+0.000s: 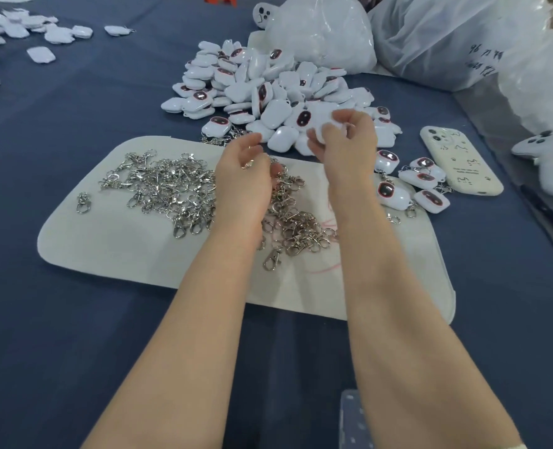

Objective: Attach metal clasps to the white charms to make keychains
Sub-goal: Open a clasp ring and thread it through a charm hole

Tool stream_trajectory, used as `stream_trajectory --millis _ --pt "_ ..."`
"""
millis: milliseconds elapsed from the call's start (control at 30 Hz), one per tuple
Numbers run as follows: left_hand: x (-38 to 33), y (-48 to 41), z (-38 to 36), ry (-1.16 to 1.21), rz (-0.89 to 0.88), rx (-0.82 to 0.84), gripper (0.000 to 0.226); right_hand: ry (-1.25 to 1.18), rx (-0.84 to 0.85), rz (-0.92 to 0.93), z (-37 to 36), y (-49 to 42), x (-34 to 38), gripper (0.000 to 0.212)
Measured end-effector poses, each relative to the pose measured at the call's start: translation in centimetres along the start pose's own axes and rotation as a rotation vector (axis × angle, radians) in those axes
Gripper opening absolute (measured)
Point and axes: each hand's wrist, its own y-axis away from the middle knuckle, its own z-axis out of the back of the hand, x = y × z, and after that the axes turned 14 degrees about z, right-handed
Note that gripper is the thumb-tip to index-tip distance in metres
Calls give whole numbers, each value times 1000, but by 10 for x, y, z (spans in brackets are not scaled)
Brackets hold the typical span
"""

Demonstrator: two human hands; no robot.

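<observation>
Nearest me, my left hand pinches a silver metal clasp, just left of the glossy white charm my right hand grips.

Handwriting on the plastic bag beyond the phone case starts "96"; the case's print's too small to read.

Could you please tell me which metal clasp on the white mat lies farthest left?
The lone clasp near the mat's left edge, lying clear of the tangled heap the others form.
</observation>
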Motion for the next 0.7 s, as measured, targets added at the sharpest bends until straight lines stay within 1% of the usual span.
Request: stream_trajectory --millis 67,133,167,200,233,300,333,367,400,433,467,500,533,600,700 --pt "0 2 2 -294 -219 43 42 -66 146 -92 13 7 13 17" --pt "-1 6 1 -547 -404 155 49 -79 257 -180 22 16 23 21" --pt "-1 7 0 -627 -462 193 48 -77 277 -196 25 19 26 24" --pt "-1 7 0 -668 -483 205 43 -59 285 -191 28 21 28 24" --pt "-2 7 1 -671 -459 196 38 -39 290 -182 30 23 29 24" --pt "-2 4 5 -619 -368 142 29 27 288 -156 32 26 26 29" --pt "-2 3 7 -595 -332 94 28 104 286 -115 33 27 23 30" --pt "-3 1 9 -570 -294 49 27 252 297 -44 32 27 20 29" --pt "-3 0 10 -524 -248 19 24 449 327 53 31 28 13 24" --pt "-4 0 10 -452 -195 7 17 628 380 135 28 29 8 19" --pt "-4 0 10 -365 -136 11 12 768 444 172 26 31 3 18" --pt "-4 0 8 -277 -79 21 13 864 515 170 23 32 -1 20" --pt "-4 0 8 -189 -20 40 14 931 574 161 20 33 -5 21" --pt "-5 1 7 -45 57 89 12 1020 625 168 16 34 -9 22" --pt "-5 2 6 21 80 111 17 1087 648 177 13 35 -10 24"
